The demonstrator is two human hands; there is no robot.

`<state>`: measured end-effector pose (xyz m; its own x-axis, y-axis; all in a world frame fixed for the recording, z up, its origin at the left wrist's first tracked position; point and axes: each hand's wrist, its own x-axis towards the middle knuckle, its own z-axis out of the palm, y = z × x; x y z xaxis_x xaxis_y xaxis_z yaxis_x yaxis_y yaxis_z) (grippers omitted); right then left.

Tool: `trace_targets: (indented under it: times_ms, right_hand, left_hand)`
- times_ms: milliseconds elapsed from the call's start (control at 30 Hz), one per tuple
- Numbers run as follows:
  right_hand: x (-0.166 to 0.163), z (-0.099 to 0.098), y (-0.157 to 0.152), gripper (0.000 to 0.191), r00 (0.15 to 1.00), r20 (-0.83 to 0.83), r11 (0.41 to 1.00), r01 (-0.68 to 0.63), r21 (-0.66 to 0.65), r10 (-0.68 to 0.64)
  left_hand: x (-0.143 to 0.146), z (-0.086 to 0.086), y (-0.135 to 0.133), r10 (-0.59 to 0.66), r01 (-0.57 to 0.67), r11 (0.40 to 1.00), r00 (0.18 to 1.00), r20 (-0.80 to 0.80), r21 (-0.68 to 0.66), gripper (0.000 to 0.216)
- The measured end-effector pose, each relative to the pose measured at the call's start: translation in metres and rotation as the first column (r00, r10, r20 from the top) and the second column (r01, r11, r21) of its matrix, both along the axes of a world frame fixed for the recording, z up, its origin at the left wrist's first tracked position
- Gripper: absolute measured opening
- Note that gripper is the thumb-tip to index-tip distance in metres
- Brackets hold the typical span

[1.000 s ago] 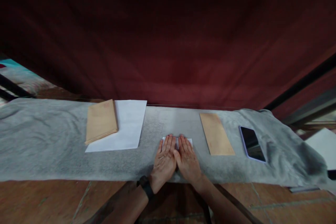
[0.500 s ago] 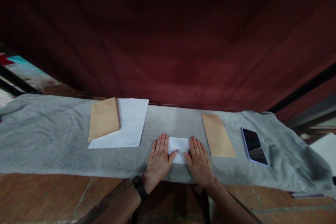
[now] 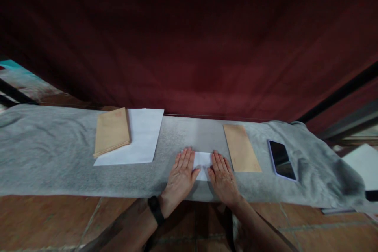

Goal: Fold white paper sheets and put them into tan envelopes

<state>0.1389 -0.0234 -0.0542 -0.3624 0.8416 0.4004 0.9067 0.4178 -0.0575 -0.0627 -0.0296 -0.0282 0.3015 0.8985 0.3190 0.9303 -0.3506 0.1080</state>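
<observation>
Fingers (image 3: 185, 158) of left hand (image 3: 180, 176) and right hand (image 3: 225, 180) flat, nearly together, thumbs angled inward, touching opposite sides of white paper (image 3: 202, 161). Brown paper (image 3: 242, 149) near right hand.

On cloth (image 3: 59, 157), left to right: envelope stack (image 3: 111, 132) on paper sheet (image 3: 144, 136), paper slip (image 3: 202, 161), single envelope (image 3: 242, 149), phone (image 3: 282, 159).

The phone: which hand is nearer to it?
Right. The right hand is left of the phone, on the right side of the small white paper; the left hand is farther left, on the paper's left side.
</observation>
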Motion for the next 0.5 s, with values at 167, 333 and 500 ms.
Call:
trace_targets:
  times_ms: [167, 333, 500]
  right_hand:
    - [0.007, -0.002, 0.003, 0.057, 0.998, -0.024, 0.998, -0.056, -0.038, 0.055]
    - [0.015, -0.001, 0.007, 0.053, 0.992, -0.11, 0.994, -0.07, -0.087, 0.06]
    - [0.017, 0.008, 0.016, 0.049, 0.978, -0.201, 0.988, -0.08, -0.135, 0.052]
  left_hand:
    - [0.015, 0.007, -0.017, -0.321, 0.321, 0.943, 0.947, 0.007, -0.084, 0.064]
    - [0.006, 0.012, -0.025, -0.37, 0.367, 0.923, 0.929, -0.009, -0.115, 0.074]
    - [-0.002, 0.02, -0.025, -0.434, 0.433, 0.885, 0.9, 0.03, -0.173, 0.075]
